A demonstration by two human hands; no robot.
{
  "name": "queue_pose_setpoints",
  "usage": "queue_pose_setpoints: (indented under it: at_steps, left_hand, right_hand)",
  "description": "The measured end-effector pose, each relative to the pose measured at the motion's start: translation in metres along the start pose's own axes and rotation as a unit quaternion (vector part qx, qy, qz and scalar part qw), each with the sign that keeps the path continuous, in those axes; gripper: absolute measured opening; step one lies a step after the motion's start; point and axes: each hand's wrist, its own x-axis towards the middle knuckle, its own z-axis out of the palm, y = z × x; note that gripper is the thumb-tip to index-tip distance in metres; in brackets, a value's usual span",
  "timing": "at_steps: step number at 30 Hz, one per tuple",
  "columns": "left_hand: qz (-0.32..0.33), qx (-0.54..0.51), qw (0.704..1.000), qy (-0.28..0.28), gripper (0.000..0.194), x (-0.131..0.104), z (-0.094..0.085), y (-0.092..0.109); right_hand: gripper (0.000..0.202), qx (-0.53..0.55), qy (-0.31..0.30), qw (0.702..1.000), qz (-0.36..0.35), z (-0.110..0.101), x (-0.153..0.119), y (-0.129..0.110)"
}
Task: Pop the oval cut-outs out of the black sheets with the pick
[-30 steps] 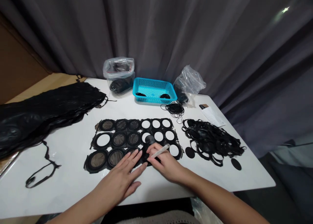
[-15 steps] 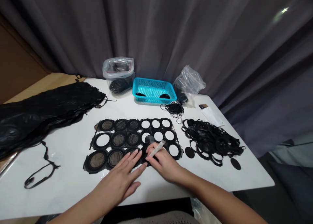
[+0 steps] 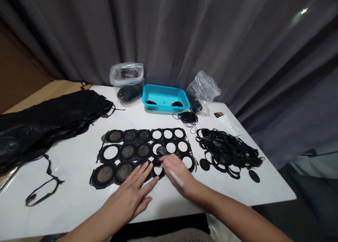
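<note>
A sheet of black rings (image 3: 127,151) lies flat on the table, several of them filled with dark wrinkled film and others showing white table through them. My left hand (image 3: 136,189) rests on its front edge with fingers spread, pressing it down. Just right of it, my right hand (image 3: 177,173) is closed over a front-row ring. A slim pale tool (image 3: 176,178) lies along its palm, blurred by motion. Its fingertips pinch at black material by the ring; how much they grip is hidden. A loose dark disc (image 3: 161,150) lies over a ring just beyond these fingertips.
Tangled black offcuts (image 3: 227,150) lie to the right with loose discs (image 3: 254,176). Behind stand a turquoise basket (image 3: 166,108), a bagged tub (image 3: 127,81), a plastic bag (image 3: 203,87) and a black cord coil (image 3: 188,118). Stacked black sheets (image 3: 52,122) cover the left.
My right hand has turned, and the pale tool has swung from pointing up and away to lying back along the palm. White table now shows inside the ring under it. My left hand stays put.
</note>
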Motion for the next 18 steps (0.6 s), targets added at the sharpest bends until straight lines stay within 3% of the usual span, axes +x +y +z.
queue_pose_setpoints:
  at_steps: [2,4,7,9,13,16,18]
  left_hand:
    - [-0.001,-0.002,1.0,-0.002,0.055,0.0,0.0,0.0]
    - [0.002,-0.002,1.0,-0.003,0.054,-0.001,-0.001,0.0]
    - [0.005,0.004,1.0,-0.003,0.053,-0.002,-0.002,-0.001]
    - [0.008,0.008,1.0,-0.002,0.054,-0.002,-0.003,-0.002]
    - [0.01,0.004,1.0,0.0,0.055,0.004,0.001,-0.004]
    - [0.028,0.004,1.0,-0.011,0.061,0.012,0.005,-0.001]
    - [0.051,0.001,0.998,-0.022,0.066,0.015,0.004,0.003]
  right_hand:
    - [0.016,0.123,0.077,0.982,0.123,-0.013,0.011,0.006]
    - [0.022,0.243,0.159,0.929,0.229,-0.032,0.018,0.015]
    - [0.037,0.339,0.268,0.856,0.282,-0.067,0.013,0.033]
    - [0.041,0.333,0.319,0.838,0.29,-0.092,0.0,0.046]
    - [0.041,0.211,0.377,0.848,0.307,-0.14,-0.029,0.074]
    - [0.036,-0.036,0.347,0.87,0.348,-0.169,-0.048,0.091]
    - [0.035,-0.198,0.308,0.865,0.344,-0.181,-0.057,0.098]
